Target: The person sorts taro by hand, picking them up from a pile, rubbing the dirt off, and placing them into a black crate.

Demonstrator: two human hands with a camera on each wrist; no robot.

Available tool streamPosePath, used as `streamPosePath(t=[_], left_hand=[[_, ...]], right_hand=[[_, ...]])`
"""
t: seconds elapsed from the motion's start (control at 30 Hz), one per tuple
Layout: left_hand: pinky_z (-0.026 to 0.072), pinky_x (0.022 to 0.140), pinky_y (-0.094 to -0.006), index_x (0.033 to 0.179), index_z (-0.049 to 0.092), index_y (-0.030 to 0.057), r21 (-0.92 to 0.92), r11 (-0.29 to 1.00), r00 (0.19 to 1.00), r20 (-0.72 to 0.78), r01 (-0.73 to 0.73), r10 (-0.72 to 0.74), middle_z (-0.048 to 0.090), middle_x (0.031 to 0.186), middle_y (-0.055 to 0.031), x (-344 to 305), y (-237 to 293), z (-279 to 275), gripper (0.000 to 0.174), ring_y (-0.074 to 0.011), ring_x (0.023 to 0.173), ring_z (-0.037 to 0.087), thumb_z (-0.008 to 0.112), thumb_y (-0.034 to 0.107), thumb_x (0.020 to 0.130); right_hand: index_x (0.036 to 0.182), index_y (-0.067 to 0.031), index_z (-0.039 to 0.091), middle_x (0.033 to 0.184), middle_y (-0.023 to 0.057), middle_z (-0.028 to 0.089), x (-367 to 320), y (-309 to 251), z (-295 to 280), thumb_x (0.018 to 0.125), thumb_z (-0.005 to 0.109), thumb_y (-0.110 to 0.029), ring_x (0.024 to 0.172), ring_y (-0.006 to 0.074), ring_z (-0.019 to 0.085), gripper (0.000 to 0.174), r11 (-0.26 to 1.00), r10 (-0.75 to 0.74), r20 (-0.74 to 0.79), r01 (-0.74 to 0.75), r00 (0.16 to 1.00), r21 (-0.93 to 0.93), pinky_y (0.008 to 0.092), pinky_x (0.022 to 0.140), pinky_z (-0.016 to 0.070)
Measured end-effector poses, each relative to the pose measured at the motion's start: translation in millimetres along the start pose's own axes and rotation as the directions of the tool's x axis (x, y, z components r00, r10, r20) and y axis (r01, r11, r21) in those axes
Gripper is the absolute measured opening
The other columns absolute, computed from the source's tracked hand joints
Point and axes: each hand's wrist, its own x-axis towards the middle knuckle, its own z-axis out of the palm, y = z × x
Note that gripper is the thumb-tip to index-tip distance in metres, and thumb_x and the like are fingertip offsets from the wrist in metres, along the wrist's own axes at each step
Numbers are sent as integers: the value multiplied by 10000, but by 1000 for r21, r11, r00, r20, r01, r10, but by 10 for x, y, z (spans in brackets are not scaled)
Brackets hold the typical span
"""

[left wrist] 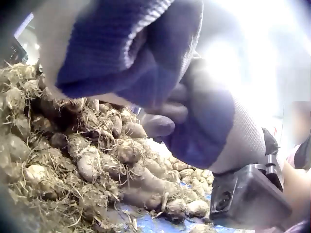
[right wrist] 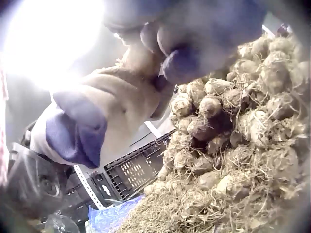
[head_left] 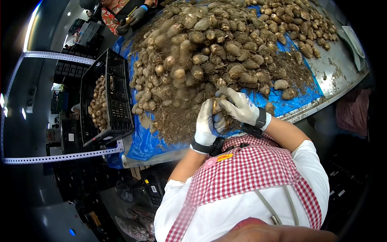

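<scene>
In the head view, both gloved hands meet in front of the apron, at the near edge of a large heap of brown hairy tubers [head_left: 234,48]. Between them is one small pale-brown tuber [head_left: 217,106]. The left hand [head_left: 207,125] grips it from the left, fingers curled round it. From the right, the right hand [head_left: 241,105] pinches it with thumb and fingers. In the left wrist view the gloves hide the tuber; the right wrist view shows part of a pale piece [right wrist: 138,58] between the gloves.
A black crate [head_left: 108,94] of tubers stands left of the heap. Blue plastic sheet [head_left: 141,141] covers the metal table [head_left: 338,80]. Another person's gloved hand [head_left: 139,15] holds something at the far left. Loose roots and soil [head_left: 173,125] lie near the hands.
</scene>
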Motion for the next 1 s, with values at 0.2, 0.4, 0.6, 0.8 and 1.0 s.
streamPosePath(t=[0.2, 0.4, 0.6, 0.8, 1.0], left_hand=[[256, 382, -225, 1021, 545, 58, -136, 989, 991, 130, 60, -43, 295, 536, 44, 19, -28, -53, 447, -79, 407, 279, 353, 462, 1026], [285, 376, -223, 1071, 549, 33, -374, 891, 911, 401, 257, -95, 317, 531, 33, 115, -63, -230, 454, -81, 407, 305, 381, 451, 1018], [243, 385, -239, 978, 559, 71, -187, 977, 989, 129, 100, -76, 302, 538, 41, 90, -115, -120, 405, -79, 413, 271, 395, 439, 1018], [241, 372, -234, 967, 553, 76, -359, 884, 915, 372, 298, -158, 302, 530, 49, 203, -98, -312, 394, -84, 397, 262, 401, 436, 1019], [301, 369, -247, 1016, 554, 57, 431, 897, 987, 77, 96, -143, 416, 548, 26, 238, -20, -44, 484, -89, 377, 339, 412, 520, 996]], right_hand=[[1077, 21, 535, 679, -27, 484, 46, 39, 36, 1005, 509, -289, 522, 62, 458, 319, 674, 476, 66, -412, 877, 613, 233, 467, 420], [1055, -11, 544, 748, 5, 546, 40, 73, -70, 999, 515, -323, 533, 63, 520, 319, 769, 465, -9, -399, 885, 499, 234, 480, 467], [872, -14, 566, 620, 82, 539, -1, 111, -161, 955, 548, -382, 513, 180, 536, 377, 971, 105, 28, -96, 994, -220, 320, 471, 416], [1089, -15, 564, 883, 110, 618, -74, 59, -435, 985, 475, -274, 713, 159, 623, 293, 825, 528, 157, -548, 834, 139, 290, 627, 519], [1286, -38, 495, 1015, 118, 626, -245, 40, -486, 889, 620, -334, 819, 174, 621, 511, 951, 308, 200, -308, 930, -31, 322, 742, 537]])
